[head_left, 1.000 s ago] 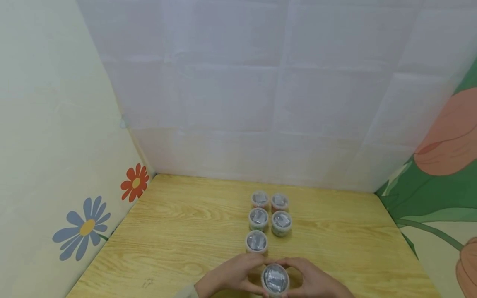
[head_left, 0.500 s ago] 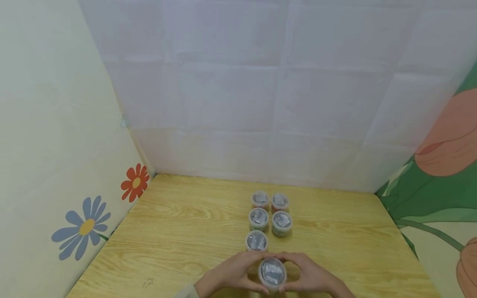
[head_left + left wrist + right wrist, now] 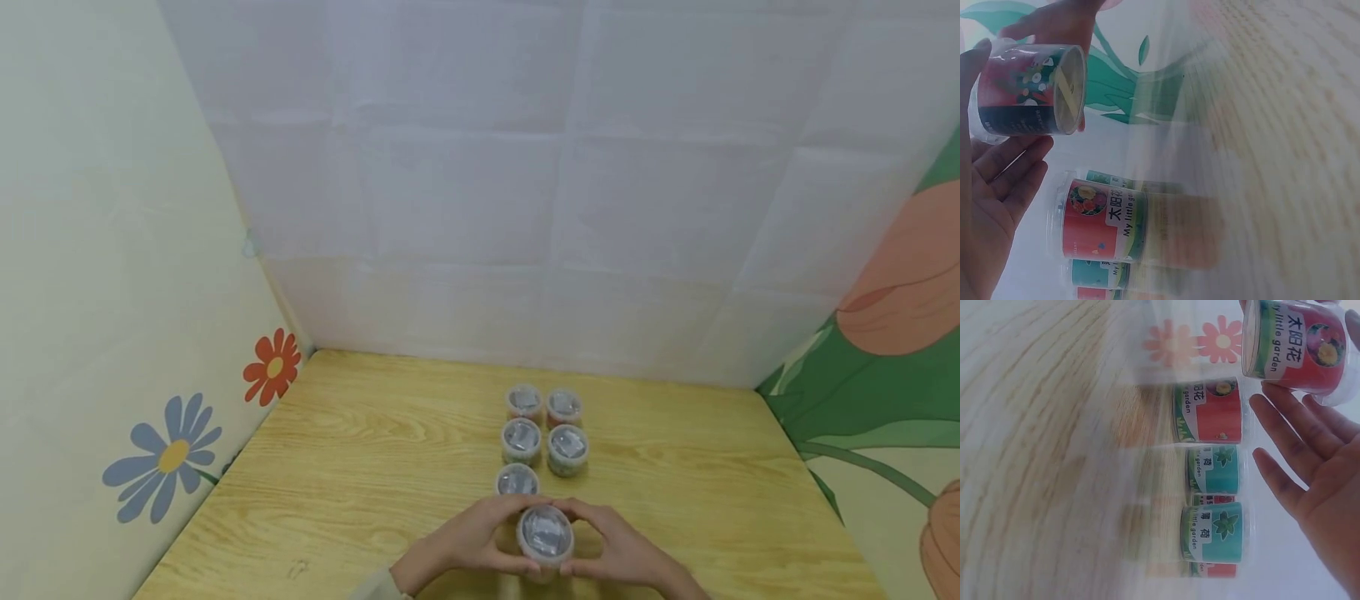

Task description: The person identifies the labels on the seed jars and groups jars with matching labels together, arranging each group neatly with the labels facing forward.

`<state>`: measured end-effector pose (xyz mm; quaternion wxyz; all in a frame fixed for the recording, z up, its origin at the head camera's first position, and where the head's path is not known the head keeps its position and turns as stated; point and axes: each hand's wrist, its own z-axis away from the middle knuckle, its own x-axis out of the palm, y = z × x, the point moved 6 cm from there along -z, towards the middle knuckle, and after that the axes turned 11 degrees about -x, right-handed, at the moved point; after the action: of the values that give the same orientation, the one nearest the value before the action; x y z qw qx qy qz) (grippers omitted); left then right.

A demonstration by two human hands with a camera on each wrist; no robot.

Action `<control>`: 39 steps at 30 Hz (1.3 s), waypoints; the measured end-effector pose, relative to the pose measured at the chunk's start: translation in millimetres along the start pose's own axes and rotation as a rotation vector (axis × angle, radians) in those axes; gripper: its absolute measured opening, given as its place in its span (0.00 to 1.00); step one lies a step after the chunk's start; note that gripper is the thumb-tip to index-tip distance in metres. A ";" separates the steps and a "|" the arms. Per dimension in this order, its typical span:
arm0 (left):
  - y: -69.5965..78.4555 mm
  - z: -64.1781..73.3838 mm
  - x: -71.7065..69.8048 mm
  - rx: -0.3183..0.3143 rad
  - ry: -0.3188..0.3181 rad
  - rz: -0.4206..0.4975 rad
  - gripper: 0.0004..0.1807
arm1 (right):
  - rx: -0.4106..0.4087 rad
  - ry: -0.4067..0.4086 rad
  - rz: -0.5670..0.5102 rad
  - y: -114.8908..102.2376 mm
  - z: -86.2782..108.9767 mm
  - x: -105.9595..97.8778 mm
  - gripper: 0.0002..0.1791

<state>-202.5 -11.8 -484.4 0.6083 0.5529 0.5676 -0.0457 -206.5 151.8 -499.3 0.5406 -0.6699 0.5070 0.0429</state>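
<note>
Both hands hold one small clear-lidded plastic tub (image 3: 545,533) with a red "My little garden" label. My left hand (image 3: 476,533) grips its left side between thumb and index finger, the other fingers spread loosely in the left wrist view. Opposite it, my right hand (image 3: 615,546) pinches the right side likewise. The wrist views show the tub raised off the wooden table (image 3: 1035,456), its base in sight. Just beyond the left fingers stands a red-labelled tub (image 3: 1094,225), partly covered by them in the head view.
Behind stand more lidded tubs in two columns, among them a teal-labelled tub (image 3: 1213,531) and a far-left tub (image 3: 524,402). A white sheet (image 3: 465,200) closes off the back. Flower-patterned panels flank the table, with a red flower (image 3: 274,367) on the left one.
Both hands have carried the held tub forward and slightly left, nearer the standing tubs. Those standing tubs have not moved.
</note>
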 end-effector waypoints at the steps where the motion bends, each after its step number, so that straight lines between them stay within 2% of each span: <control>1: -0.9 -0.2 0.0 -0.022 -0.003 0.020 0.38 | -0.013 0.009 0.003 -0.7 -0.4 -0.5 0.35; 6: -2.0 -0.7 -1.1 -0.049 0.025 0.052 0.40 | -0.092 0.079 0.044 -3.7 -3.5 -6.0 0.33; 8: -1.1 -0.2 -2.1 -0.032 0.052 0.041 0.41 | -0.107 0.115 0.063 -4.4 -4.6 -9.2 0.32; 13: -0.2 0.8 -4.2 -0.043 0.096 0.084 0.43 | -0.074 0.161 0.049 -1.7 -6.9 -14.1 0.29; 15: 0.4 0.2 -5.2 -0.069 0.103 0.141 0.43 | -0.052 0.166 0.037 0.5 -7.5 -14.8 0.28; 21: 10.9 -2.1 -12.3 -0.052 0.140 0.232 0.41 | -0.020 0.168 -0.003 4.1 -9.3 -13.5 0.28; 28: -6.2 -2.2 -7.7 -0.109 0.178 0.334 0.41 | -0.050 0.186 -0.056 4.4 -10.4 -8.9 0.35; 32: -11.7 -3.2 -7.7 -0.124 0.206 0.344 0.41 | -0.055 0.225 -0.068 2.9 -12.9 -6.9 0.36; 39: -10.2 -7.2 -9.7 -0.152 0.207 0.389 0.40 | -0.014 0.293 -0.098 4.4 -14.7 -7.8 0.33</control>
<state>-217.5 -16.1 -481.7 0.5841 0.6063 0.5114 0.1722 -220.6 145.9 -491.5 0.4577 -0.6967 0.5468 -0.0783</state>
